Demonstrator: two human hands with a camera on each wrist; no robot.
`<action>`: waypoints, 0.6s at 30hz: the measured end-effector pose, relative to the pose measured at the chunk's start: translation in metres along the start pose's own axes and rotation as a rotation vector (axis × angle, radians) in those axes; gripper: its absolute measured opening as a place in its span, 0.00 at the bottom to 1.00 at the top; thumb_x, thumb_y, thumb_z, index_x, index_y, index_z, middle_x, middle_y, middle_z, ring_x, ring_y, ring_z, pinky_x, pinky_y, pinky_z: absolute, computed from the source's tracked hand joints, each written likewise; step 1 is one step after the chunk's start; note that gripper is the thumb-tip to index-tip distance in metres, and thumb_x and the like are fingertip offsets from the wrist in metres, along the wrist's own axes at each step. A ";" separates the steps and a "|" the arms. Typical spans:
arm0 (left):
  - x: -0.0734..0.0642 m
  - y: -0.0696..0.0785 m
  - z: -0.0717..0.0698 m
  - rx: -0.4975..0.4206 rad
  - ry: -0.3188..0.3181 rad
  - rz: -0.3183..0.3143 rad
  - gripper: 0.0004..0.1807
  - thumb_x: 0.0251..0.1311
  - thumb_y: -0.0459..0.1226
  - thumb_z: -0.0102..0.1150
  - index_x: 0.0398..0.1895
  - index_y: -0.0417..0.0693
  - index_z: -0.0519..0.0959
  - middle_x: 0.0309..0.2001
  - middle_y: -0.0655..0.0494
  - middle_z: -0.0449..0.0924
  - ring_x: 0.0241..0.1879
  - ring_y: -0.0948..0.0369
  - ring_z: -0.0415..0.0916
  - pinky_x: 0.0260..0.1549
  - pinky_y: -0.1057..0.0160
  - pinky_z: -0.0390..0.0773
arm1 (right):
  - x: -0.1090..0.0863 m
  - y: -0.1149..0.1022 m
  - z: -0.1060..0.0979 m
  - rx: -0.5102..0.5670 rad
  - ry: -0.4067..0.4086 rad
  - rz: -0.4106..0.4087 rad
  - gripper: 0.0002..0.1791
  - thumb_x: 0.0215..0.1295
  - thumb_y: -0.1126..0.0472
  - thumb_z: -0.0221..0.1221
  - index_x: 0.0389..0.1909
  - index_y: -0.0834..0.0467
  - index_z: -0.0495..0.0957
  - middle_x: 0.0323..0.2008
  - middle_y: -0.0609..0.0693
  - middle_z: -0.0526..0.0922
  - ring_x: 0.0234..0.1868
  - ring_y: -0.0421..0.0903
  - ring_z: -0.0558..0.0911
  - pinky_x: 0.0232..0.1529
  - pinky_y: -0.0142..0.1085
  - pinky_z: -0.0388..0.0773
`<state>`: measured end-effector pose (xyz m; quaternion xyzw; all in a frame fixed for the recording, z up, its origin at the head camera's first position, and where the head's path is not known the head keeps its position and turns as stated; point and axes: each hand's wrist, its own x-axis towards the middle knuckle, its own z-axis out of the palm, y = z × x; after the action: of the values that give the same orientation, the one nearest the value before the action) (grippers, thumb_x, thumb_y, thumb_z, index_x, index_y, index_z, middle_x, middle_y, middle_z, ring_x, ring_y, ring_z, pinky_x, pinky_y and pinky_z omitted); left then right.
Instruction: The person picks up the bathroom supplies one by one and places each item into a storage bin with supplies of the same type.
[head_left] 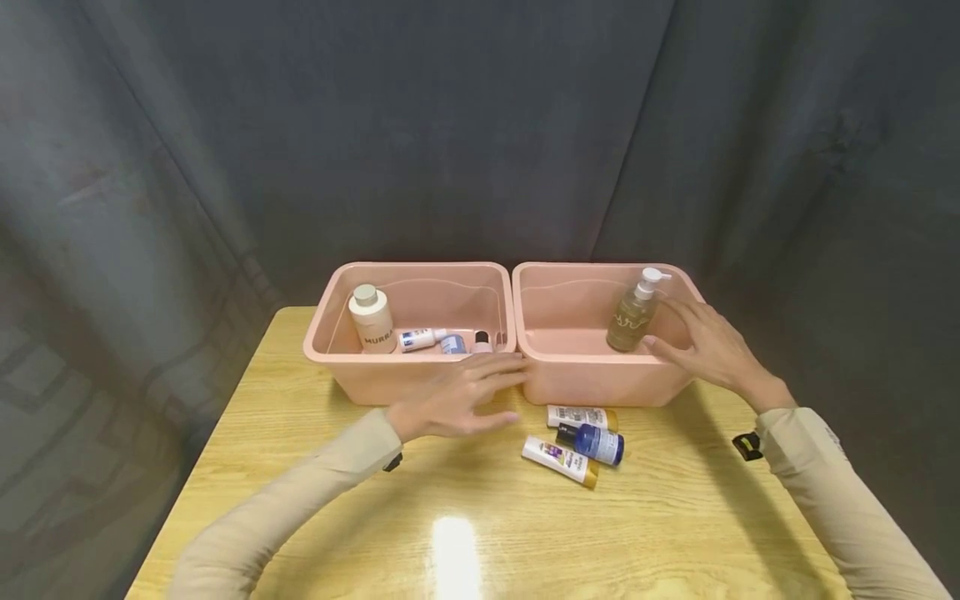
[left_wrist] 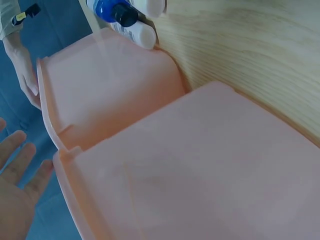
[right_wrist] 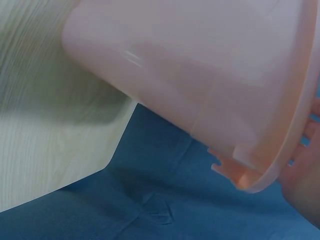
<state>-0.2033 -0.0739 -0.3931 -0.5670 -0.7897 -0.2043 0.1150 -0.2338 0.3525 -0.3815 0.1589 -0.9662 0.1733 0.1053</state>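
My right hand (head_left: 705, 346) reaches over the right rim of the right pink bin (head_left: 592, 379), its thumb and fingertips close beside a greenish pump bottle (head_left: 630, 321) with a white pump top. The bottle stands in that bin, near its right end. My left hand (head_left: 468, 396) hovers before the front wall of the left pink bin (head_left: 408, 379), fingers extended and holding nothing. Inside the left bin are a white bottle (head_left: 372, 321), a small white tube (head_left: 420, 338), a blue-labelled container (head_left: 453, 344) and a dark-capped container (head_left: 482, 340), partly hidden by the front wall.
In front of the right bin, a blue bottle (head_left: 600, 444) with a black cap lies between two white tubes, one nearer (head_left: 558, 458) and one farther (head_left: 577, 416), both gold-capped. The bins stand side by side on a wooden table (head_left: 360, 533). A dark curtain (head_left: 450, 133) hangs behind.
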 end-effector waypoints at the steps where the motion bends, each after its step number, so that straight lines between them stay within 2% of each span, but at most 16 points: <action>1: 0.001 0.001 0.001 0.002 0.003 0.001 0.39 0.72 0.62 0.35 0.70 0.42 0.68 0.71 0.44 0.64 0.71 0.45 0.59 0.72 0.53 0.49 | 0.000 0.001 -0.001 0.002 0.002 -0.001 0.46 0.63 0.38 0.62 0.77 0.50 0.56 0.75 0.60 0.57 0.70 0.68 0.60 0.56 0.72 0.58; 3: 0.003 0.002 0.002 0.005 0.007 0.001 0.40 0.72 0.63 0.32 0.69 0.41 0.69 0.71 0.45 0.64 0.71 0.45 0.59 0.72 0.53 0.49 | -0.001 0.002 -0.001 0.000 0.010 -0.007 0.46 0.62 0.39 0.63 0.76 0.53 0.58 0.74 0.60 0.59 0.70 0.68 0.60 0.58 0.71 0.58; 6: 0.005 0.002 0.004 -0.002 0.013 0.000 0.41 0.72 0.63 0.33 0.68 0.40 0.71 0.71 0.45 0.64 0.70 0.46 0.60 0.71 0.52 0.52 | -0.002 0.004 -0.002 -0.014 0.022 -0.014 0.46 0.61 0.39 0.64 0.73 0.60 0.62 0.72 0.62 0.61 0.70 0.67 0.60 0.60 0.69 0.58; 13: 0.010 0.007 0.010 -0.040 0.009 0.017 0.34 0.68 0.54 0.52 0.68 0.41 0.70 0.71 0.44 0.65 0.70 0.47 0.62 0.68 0.46 0.60 | -0.005 0.008 -0.001 -0.024 -0.002 -0.001 0.46 0.62 0.39 0.62 0.73 0.63 0.61 0.72 0.64 0.60 0.70 0.68 0.59 0.61 0.69 0.58; 18: 0.013 0.012 0.018 -0.050 -0.035 0.003 0.33 0.67 0.53 0.54 0.70 0.45 0.69 0.71 0.48 0.65 0.69 0.48 0.63 0.68 0.49 0.59 | -0.008 0.011 -0.001 -0.014 -0.024 0.009 0.47 0.63 0.40 0.62 0.74 0.62 0.58 0.73 0.64 0.58 0.72 0.68 0.56 0.62 0.70 0.56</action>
<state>-0.1956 -0.0512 -0.4012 -0.5744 -0.7853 -0.2137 0.0875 -0.2301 0.3646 -0.3857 0.1558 -0.9693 0.1652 0.0941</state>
